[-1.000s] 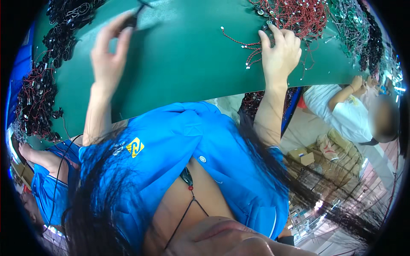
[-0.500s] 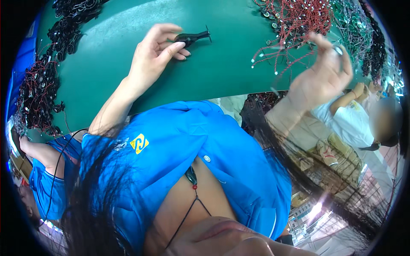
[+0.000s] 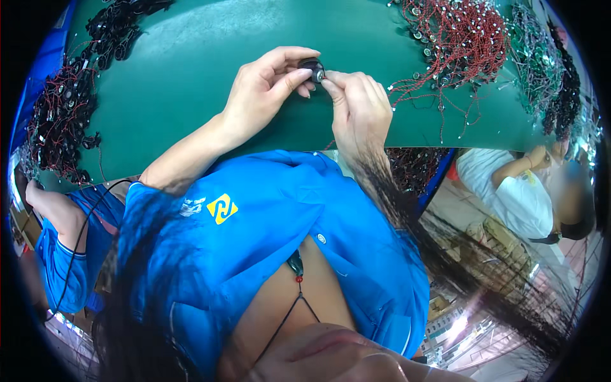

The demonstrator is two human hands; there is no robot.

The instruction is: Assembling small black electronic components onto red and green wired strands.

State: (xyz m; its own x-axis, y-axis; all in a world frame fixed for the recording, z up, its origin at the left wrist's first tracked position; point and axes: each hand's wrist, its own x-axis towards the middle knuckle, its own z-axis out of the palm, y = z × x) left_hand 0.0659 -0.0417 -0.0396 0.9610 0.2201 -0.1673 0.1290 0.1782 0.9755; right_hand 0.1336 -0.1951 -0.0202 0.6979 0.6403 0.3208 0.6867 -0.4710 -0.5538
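Note:
Both hands meet above the green table. My left hand [image 3: 262, 90] is closed, its thumb and fingers pinching a black plastic part [image 3: 310, 63]. A small round silver-faced component [image 3: 318, 76] shows against that part, between the two thumbs. My right hand [image 3: 364, 109] is closed, with thumb and index fingertip pinching the component's edge. A bit of red wire [image 3: 330, 146] shows below the right hand, near the table edge. The fingers hide most of the black part, and I cannot tell whether the component is seated in it.
A heap of red twisted wires with round components [image 3: 461, 44] lies at the right, with green-and-white wires [image 3: 531, 67] beyond. Black parts and red wires [image 3: 63, 114] pile up at the left. Co-workers sit at the left [image 3: 60, 235] and right [image 3: 509, 184].
My right hand has come left from beside the red wire heap, bringing the round component to the black part. My left hand has moved slightly right and turned the part.

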